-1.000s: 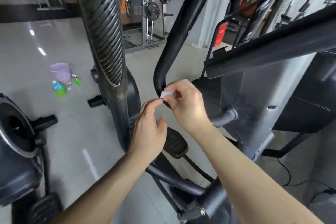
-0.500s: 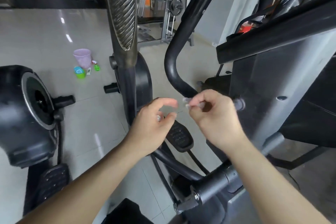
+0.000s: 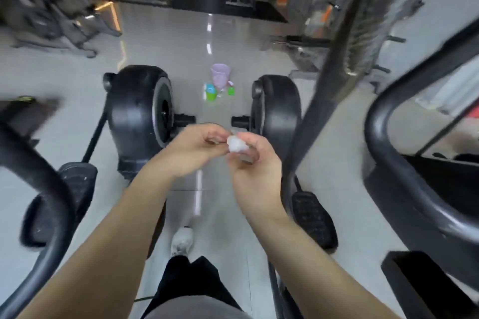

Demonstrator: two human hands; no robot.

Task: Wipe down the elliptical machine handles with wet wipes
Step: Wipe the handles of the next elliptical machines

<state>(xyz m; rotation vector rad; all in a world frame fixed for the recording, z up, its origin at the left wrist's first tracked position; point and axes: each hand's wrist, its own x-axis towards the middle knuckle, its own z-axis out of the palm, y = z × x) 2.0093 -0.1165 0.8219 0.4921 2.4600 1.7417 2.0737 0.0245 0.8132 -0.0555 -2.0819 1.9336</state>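
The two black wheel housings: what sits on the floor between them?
Head view: a lilac bucket and small green-and-blue containers, farther back on the floor.

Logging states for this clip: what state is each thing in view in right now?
wipe: crumpled into a wad, pinched between both hands
left hand: fingers curled, pinching the wipe
right hand: fingers curled on the wipe
right-side handle: untouched, no hand on it
left-side handle: untouched, blurred
purple bin: upright on the floor
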